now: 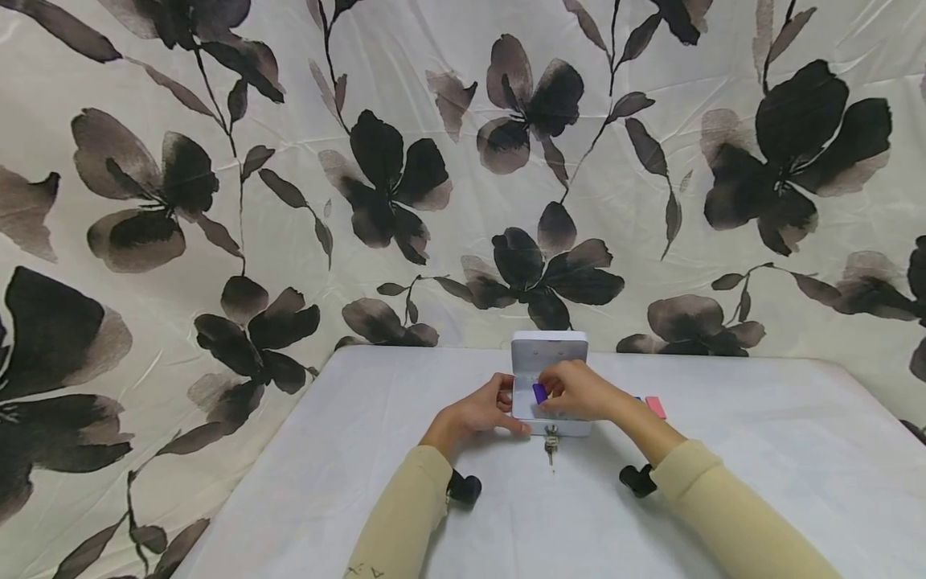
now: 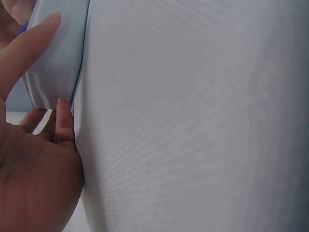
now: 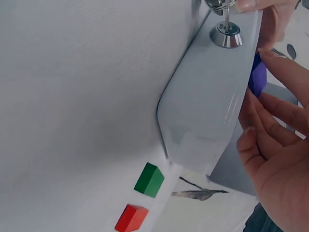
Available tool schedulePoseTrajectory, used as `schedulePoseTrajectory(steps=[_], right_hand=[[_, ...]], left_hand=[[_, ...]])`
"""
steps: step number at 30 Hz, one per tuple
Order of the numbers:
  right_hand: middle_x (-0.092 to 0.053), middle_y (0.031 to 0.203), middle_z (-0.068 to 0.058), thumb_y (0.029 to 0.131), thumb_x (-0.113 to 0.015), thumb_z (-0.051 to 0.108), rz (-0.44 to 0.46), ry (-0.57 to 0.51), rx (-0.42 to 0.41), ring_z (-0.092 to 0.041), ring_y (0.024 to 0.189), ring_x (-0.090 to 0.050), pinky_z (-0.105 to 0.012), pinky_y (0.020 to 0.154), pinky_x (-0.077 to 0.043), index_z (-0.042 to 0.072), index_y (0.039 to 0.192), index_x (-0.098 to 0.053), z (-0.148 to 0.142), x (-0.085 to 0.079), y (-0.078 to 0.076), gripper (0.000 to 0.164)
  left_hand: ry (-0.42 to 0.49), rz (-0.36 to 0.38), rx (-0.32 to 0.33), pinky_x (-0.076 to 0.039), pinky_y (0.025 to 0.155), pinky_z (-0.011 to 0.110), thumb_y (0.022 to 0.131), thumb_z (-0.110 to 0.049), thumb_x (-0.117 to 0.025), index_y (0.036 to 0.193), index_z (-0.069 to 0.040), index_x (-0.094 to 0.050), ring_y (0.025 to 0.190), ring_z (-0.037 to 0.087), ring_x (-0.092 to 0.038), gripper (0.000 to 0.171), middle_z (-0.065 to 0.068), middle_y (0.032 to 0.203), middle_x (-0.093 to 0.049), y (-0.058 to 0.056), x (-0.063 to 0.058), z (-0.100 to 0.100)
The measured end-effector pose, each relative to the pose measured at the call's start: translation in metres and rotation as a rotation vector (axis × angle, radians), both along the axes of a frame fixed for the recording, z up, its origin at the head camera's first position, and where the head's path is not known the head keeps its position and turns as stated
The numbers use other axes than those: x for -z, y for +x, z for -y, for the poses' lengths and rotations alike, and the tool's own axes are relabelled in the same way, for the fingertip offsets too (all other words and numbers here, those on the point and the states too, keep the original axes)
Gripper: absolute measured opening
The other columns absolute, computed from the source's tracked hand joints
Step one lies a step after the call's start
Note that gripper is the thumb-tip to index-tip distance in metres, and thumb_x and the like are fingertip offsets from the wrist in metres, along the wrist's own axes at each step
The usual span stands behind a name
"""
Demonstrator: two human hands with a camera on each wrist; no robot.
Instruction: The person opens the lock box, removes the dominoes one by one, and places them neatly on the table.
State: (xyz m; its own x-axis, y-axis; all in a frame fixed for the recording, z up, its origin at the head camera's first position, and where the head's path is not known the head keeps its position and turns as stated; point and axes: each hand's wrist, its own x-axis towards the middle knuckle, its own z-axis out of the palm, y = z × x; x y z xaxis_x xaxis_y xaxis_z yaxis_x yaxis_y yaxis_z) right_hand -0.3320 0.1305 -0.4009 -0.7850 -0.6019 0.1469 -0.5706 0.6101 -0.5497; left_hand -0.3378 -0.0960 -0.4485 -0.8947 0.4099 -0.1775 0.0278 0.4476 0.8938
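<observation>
A white lockable box (image 1: 571,428) stands on the table with its lid (image 1: 550,354) raised. My left hand (image 1: 481,408) holds the box at its left front corner; in the left wrist view the thumb lies across the front and other fingers touch the side. Over the box opening, my right hand (image 1: 579,392) pinches a purple block (image 3: 258,76) between thumb and fingers. Keys (image 1: 551,450) hang from the lock (image 3: 227,36) on the box's front. The inside of the box is largely hidden by the right hand.
A green block (image 3: 149,180) and a red block (image 3: 131,218) lie on the table beyond the box's right side. The table (image 1: 325,482) has a white cover. Behind it hangs a floral cloth (image 1: 405,72).
</observation>
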Motion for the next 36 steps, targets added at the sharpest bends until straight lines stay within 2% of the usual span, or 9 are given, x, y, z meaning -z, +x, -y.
schedulePoseTrajectory(steps=[4,13,21,31,36], right_hand=[[-0.073,0.096,-0.008,0.085,-0.083,0.012,0.030,-0.027,0.020,-0.016,0.086,-0.068,-0.038,0.083,-0.058,-0.004,0.111,-0.071,-0.007,-0.002,0.002,0.033],[-0.072,0.101,-0.012,0.087,-0.082,0.009,0.073,-0.101,0.041,-0.023,0.089,-0.072,-0.040,0.083,-0.059,-0.005,0.115,-0.069,-0.018,-0.009,0.009,0.034],[-0.070,0.101,-0.012,0.087,-0.081,0.007,0.073,-0.109,0.034,-0.022,0.089,-0.072,-0.038,0.081,-0.059,-0.006,0.116,-0.068,-0.026,-0.014,0.015,0.034],[-0.070,0.104,-0.011,0.087,-0.080,0.006,0.083,-0.090,0.073,-0.021,0.089,-0.071,-0.038,0.081,-0.059,-0.007,0.118,-0.067,-0.043,-0.013,0.018,0.036],[-0.070,0.103,-0.011,0.087,-0.081,0.006,0.107,-0.069,0.103,-0.022,0.089,-0.071,-0.034,0.071,-0.060,-0.008,0.120,-0.066,-0.053,-0.008,0.019,0.039]], left_hand=[[0.003,0.000,-0.005,-0.040,0.104,0.041,0.077,-0.009,-0.090,0.144,-0.010,-0.038,0.113,0.022,-0.048,0.085,0.007,0.122,-0.051,0.000,0.001,0.000],[0.001,-0.003,-0.003,-0.041,0.103,0.041,0.076,-0.008,-0.091,0.144,-0.009,-0.038,0.112,0.023,-0.048,0.086,0.008,0.121,-0.051,-0.002,0.002,0.001],[0.003,0.006,-0.013,-0.041,0.105,0.042,0.076,-0.009,-0.091,0.146,-0.009,-0.037,0.112,0.023,-0.049,0.088,0.008,0.122,-0.052,0.000,0.001,0.000],[-0.012,0.011,-0.034,-0.041,0.105,0.042,0.076,-0.012,-0.092,0.146,-0.011,-0.038,0.113,0.024,-0.048,0.089,0.008,0.121,-0.051,0.002,0.001,-0.001],[-0.005,0.011,-0.031,-0.041,0.105,0.042,0.075,-0.010,-0.092,0.146,-0.011,-0.038,0.114,0.024,-0.048,0.089,0.008,0.122,-0.051,0.001,0.002,-0.002]])
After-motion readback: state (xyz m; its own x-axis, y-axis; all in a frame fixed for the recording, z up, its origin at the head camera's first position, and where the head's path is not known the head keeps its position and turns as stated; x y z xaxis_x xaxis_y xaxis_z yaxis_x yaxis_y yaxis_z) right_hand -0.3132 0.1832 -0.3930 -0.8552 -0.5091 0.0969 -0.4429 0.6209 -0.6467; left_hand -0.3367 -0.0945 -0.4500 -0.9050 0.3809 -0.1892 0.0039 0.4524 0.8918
